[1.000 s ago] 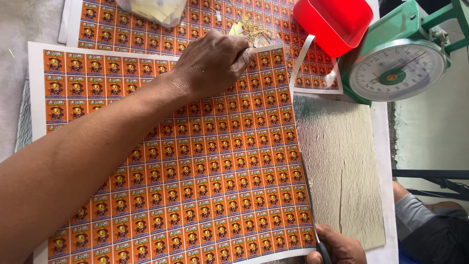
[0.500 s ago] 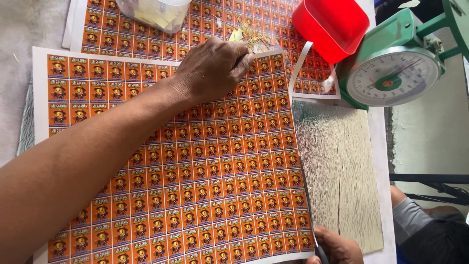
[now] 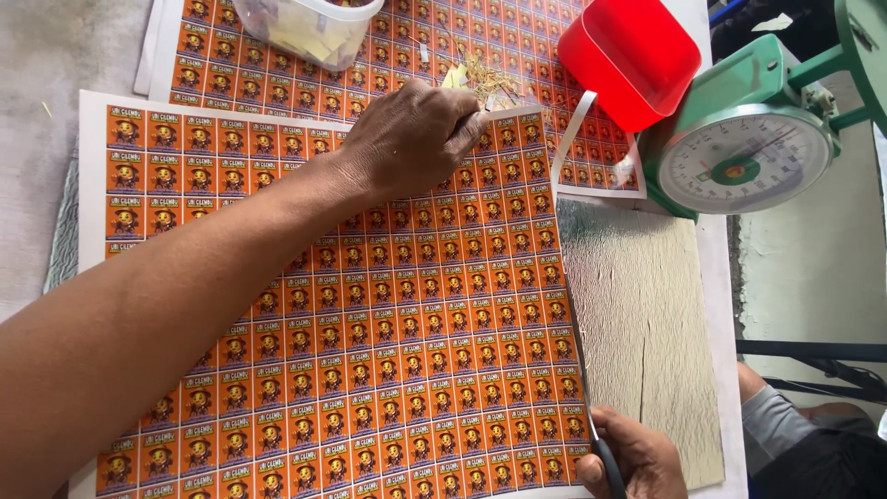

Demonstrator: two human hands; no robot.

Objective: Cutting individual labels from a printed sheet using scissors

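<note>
Two hands: left (image 3: 411, 139) pins label sheet (image 3: 388, 323) | right (image 3: 633, 457) grips scissors (image 3: 605, 457) | textured mat (image 3: 637, 314), green scale (image 3: 748, 139)
</note>
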